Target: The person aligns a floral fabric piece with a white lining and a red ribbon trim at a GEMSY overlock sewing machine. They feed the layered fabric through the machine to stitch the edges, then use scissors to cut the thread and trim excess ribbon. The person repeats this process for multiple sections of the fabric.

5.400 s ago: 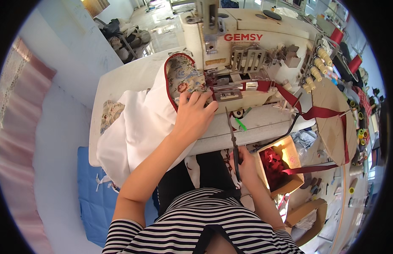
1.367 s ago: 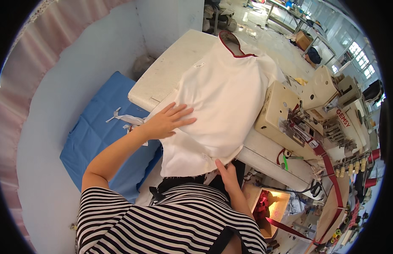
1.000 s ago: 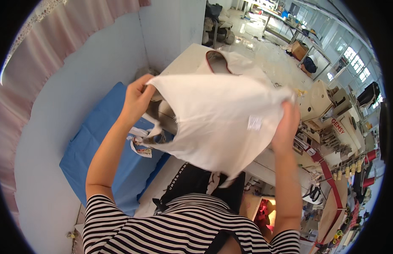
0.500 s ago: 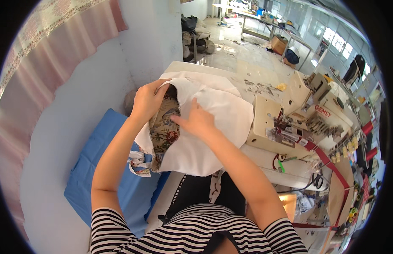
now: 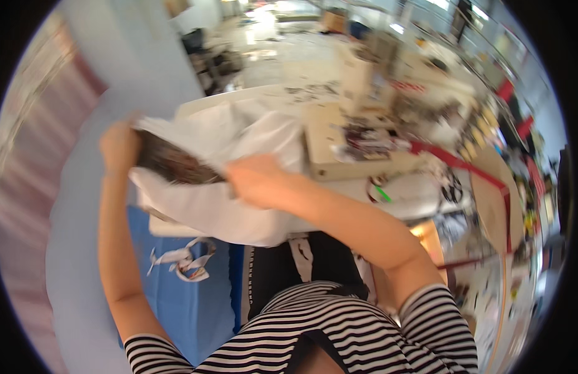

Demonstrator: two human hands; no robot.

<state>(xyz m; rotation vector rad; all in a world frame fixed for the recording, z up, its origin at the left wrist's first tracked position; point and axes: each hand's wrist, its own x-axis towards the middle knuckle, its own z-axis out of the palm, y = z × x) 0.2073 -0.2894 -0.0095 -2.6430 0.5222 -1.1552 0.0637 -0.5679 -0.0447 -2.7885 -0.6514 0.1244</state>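
Note:
A white fabric piece (image 5: pixel 208 215) is stretched between my hands over the sewing table, its opening showing a dark floral lining (image 5: pixel 177 163). At the far left end of that opening, my left hand (image 5: pixel 121 146) is closed on the fabric's edge. My right hand (image 5: pixel 258 181) is closed on the edge at the opening's other end, its fingers curled and blurred by motion. Close to the fabric's right side stands a cream sewing machine (image 5: pixel 323 146). A knotted printed fabric strip (image 5: pixel 183 258) lies below the left part of the fabric.
Blue cloth (image 5: pixel 177 305) covers something beside my left leg. A pink curtain (image 5: pixel 33 181) and a wall border the left side. Black-handled scissors (image 5: pixel 451 189) and a green item (image 5: pixel 382 194) lie on the table at right. Red tape (image 5: pixel 463 163) runs from the machine.
Both hands have pulled the fabric left and spread its opening wide. My right hand has gone from open on the fabric to gripping its edge. The view has turned rightward.

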